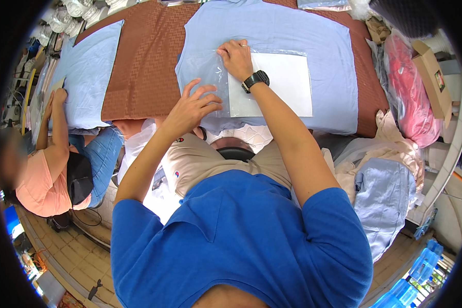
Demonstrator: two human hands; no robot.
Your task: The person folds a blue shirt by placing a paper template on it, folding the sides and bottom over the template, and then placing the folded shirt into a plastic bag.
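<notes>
A clear plastic bag (218, 97) with a white sheet (281, 87) inside lies flat on a light blue cloth (272, 28) on the table. My right hand (236, 58), with a ring and a black wristwatch (255, 80), is at the bag's upper edge. Its fingers are bent and close together on the plastic; the fingertips are partly hidden. My left hand (192, 108) is open with its fingers spread, beside the left part of the bag. Whether its fingertips touch the plastic is unclear.
A brown patterned tablecloth (143, 61) covers the table. At left, a seated person (51, 169) works over another blue cloth (90, 77). On the right are a red bundle in plastic (408, 87), a cardboard box (432, 82) and heaped fabric (382, 197).
</notes>
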